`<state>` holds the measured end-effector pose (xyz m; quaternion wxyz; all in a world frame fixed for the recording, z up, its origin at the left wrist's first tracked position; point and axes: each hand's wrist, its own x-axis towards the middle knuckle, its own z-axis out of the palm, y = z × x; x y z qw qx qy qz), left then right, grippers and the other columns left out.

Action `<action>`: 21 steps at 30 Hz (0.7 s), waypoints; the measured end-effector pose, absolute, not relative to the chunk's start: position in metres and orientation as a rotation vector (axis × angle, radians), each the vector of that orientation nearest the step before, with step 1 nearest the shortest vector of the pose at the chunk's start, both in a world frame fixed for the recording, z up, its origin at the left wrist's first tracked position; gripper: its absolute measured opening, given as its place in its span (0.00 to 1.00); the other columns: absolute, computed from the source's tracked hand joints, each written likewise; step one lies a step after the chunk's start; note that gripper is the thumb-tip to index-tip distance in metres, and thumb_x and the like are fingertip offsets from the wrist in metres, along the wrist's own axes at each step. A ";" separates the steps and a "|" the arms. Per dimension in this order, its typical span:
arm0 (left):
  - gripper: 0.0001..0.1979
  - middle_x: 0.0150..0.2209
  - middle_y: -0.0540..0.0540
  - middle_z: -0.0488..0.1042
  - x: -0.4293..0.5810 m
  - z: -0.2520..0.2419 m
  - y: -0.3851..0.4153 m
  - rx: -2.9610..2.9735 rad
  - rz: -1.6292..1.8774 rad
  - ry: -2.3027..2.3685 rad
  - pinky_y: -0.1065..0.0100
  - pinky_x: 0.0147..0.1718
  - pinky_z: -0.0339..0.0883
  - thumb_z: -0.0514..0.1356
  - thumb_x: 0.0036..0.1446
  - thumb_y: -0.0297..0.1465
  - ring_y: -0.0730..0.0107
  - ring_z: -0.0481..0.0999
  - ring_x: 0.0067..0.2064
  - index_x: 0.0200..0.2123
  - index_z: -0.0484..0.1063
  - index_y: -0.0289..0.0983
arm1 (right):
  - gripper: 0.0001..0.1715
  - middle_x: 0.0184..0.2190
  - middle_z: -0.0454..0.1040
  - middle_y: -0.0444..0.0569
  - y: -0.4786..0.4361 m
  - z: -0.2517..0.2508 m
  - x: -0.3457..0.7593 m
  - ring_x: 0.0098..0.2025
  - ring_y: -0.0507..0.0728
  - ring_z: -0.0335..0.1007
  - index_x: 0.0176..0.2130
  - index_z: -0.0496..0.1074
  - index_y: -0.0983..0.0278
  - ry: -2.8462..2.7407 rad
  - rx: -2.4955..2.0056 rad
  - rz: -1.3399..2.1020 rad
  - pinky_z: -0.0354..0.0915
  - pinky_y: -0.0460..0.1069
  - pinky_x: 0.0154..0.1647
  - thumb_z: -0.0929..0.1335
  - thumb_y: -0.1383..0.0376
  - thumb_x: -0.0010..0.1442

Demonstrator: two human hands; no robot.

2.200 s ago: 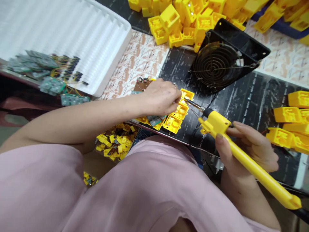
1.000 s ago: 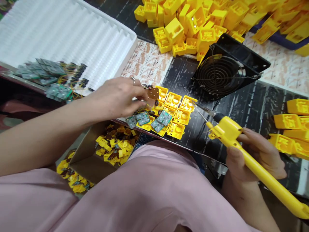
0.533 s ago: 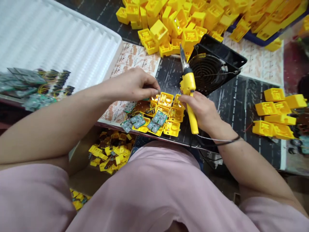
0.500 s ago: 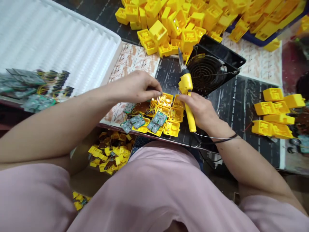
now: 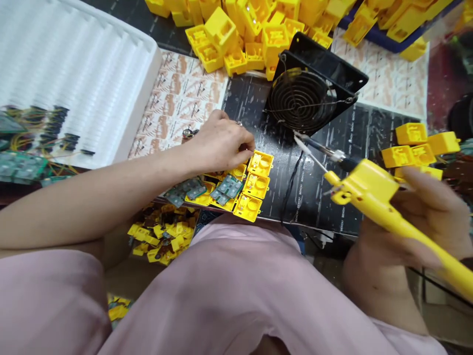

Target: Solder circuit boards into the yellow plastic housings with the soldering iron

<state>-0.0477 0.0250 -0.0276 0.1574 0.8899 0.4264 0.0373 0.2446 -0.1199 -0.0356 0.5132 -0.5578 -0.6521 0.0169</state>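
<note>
My right hand [image 5: 439, 207] is wrapped around a yellow soldering gun [image 5: 373, 185], raised over the right side of the table. Its metal tip and a thin feed tube point left, toward the fan. My left hand [image 5: 223, 143] is over the cluster of small yellow plastic cases, fingers curled and pinched together at the upper cases. Whatever lies between those fingertips is hidden. Three open yellow cases [image 5: 256, 185] stand in a column right of this hand. Green circuit boards [image 5: 227, 189] rest on the cases below it.
A black fan [image 5: 301, 101] stands behind the cases. Yellow housings [image 5: 221, 29] are heaped at the back, and several more [image 5: 412, 133] sit at right. A white ribbed foam tray [image 5: 144, 88] and wired boards [image 5: 22, 165] are at left. Below the edge is a box of yellow parts [image 5: 173, 236].
My right hand has swung the soldering gun right and toward me, away from the cases, its tip turning left. My left hand stays by the cases. The view has shifted slightly.
</note>
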 end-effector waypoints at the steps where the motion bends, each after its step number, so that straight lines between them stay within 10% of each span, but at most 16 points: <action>1: 0.16 0.32 0.50 0.81 -0.047 -0.028 0.025 2.543 0.107 1.227 0.49 0.62 0.61 0.54 0.61 0.38 0.59 0.82 0.44 0.36 0.82 0.42 | 0.39 0.41 0.82 0.52 -0.119 -0.039 0.243 0.33 0.60 0.80 0.57 0.81 0.57 -1.441 -1.262 -0.029 0.71 0.52 0.26 0.64 0.34 0.69; 4: 0.15 0.33 0.50 0.81 -0.044 -0.027 0.024 2.544 0.107 1.238 0.48 0.63 0.59 0.54 0.61 0.38 0.58 0.82 0.46 0.35 0.82 0.42 | 0.19 0.35 0.83 0.46 -0.112 -0.044 0.233 0.27 0.53 0.75 0.52 0.84 0.55 -1.429 -1.202 0.034 0.69 0.47 0.23 0.73 0.50 0.68; 9: 0.15 0.32 0.49 0.82 -0.041 -0.025 0.023 2.566 0.067 1.251 0.49 0.62 0.60 0.54 0.61 0.36 0.59 0.81 0.44 0.36 0.81 0.42 | 0.22 0.40 0.86 0.45 -0.113 -0.044 0.226 0.33 0.55 0.82 0.55 0.79 0.56 -1.760 -1.212 0.188 0.79 0.49 0.31 0.78 0.62 0.62; 21: 0.15 0.36 0.47 0.80 -0.038 -0.023 0.023 2.667 0.002 1.198 0.51 0.60 0.65 0.54 0.61 0.37 0.56 0.80 0.49 0.34 0.80 0.41 | 0.11 0.29 0.83 0.41 -0.098 -0.041 0.217 0.29 0.53 0.82 0.39 0.74 0.59 -2.029 -1.005 0.072 0.76 0.45 0.25 0.79 0.66 0.61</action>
